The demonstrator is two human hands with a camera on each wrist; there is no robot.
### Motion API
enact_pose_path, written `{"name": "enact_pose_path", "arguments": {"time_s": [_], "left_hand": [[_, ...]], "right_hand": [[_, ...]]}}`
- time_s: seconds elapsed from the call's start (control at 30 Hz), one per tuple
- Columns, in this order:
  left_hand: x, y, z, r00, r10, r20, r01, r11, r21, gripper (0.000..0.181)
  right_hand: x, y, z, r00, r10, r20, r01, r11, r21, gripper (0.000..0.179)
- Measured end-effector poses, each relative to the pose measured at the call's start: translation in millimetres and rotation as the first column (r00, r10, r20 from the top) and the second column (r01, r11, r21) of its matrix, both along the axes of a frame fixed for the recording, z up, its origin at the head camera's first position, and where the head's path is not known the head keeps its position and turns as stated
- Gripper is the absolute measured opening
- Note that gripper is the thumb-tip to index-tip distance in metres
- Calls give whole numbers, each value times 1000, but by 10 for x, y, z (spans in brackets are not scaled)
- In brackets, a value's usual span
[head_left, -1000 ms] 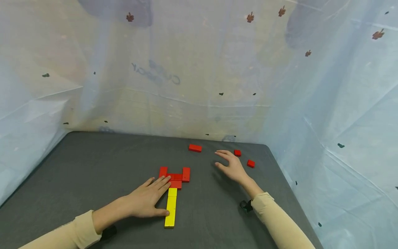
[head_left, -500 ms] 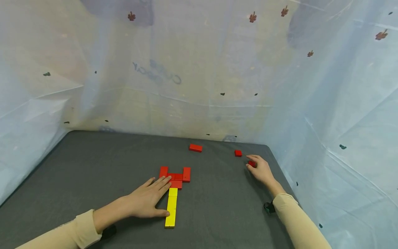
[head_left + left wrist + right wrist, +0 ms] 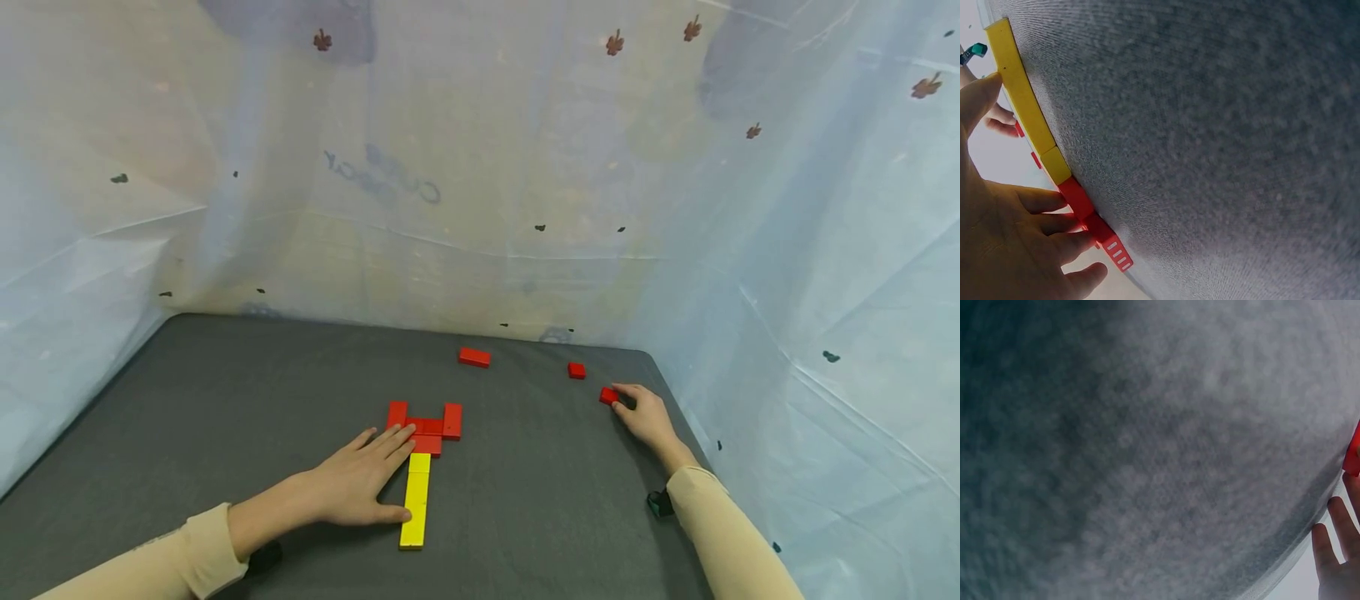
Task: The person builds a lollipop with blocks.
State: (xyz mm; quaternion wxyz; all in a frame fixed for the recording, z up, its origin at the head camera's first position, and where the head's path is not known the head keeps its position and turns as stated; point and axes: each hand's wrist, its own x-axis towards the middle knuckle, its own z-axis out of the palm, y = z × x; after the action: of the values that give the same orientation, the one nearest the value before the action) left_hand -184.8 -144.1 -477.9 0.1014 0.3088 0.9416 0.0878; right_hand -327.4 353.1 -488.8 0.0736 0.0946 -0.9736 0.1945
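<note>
Near to far. Lengthwise away from tip of left thumb: long yellow block (image 3: 413, 512), far end leaning slightly right. Continuing that line beyond: short yellow block (image 3: 420, 463). Crosswise by left fingertips: lower red block (image 3: 428, 447), then red crosspiece (image 3: 431, 427). Aligned away from left wrist, one per end of crosspiece: left red end block (image 3: 397, 412), right red end block (image 3: 452, 422). Between right thumb and a fingertip: small red block (image 3: 608, 396), near-square top, long axis can't tell. Ahead of right fingers: second small red block (image 3: 577, 371), also squarish. Farthest past left fingertips: far red block (image 3: 475, 357), long axis crosswise, right end a touch nearer.

Vs half a second ago: right hand (image 3: 647, 417) shifted slightly right and closer in, more of small red block showing past fingertips. Left hand (image 3: 352, 487) and yellow/red layout unchanged.

Left: spread wide, gripping nothing; thumb touching long yellow block near its near end, fingertips on left part of red pieces. Right: nearly closed, pinching small red block down at surface (image 3: 525, 500), most of it sticking out left of fingertips. Second small red block clear of right fingers, beyond and left.
</note>
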Motion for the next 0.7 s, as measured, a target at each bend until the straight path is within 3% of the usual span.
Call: {"name": "enact_pose_path", "arguments": {"time_s": [0.5, 0.7], "left_hand": [[11, 15, 20, 1000, 4, 13, -4, 1000, 9, 101], [11, 20, 21, 1000, 8, 15, -8, 1000, 4, 101]], "right_hand": [[-5, -50, -40, 1000, 9, -18, -9, 999, -39, 36], [-5, -212, 18, 997, 51, -64, -56, 996, -74, 35]]}}
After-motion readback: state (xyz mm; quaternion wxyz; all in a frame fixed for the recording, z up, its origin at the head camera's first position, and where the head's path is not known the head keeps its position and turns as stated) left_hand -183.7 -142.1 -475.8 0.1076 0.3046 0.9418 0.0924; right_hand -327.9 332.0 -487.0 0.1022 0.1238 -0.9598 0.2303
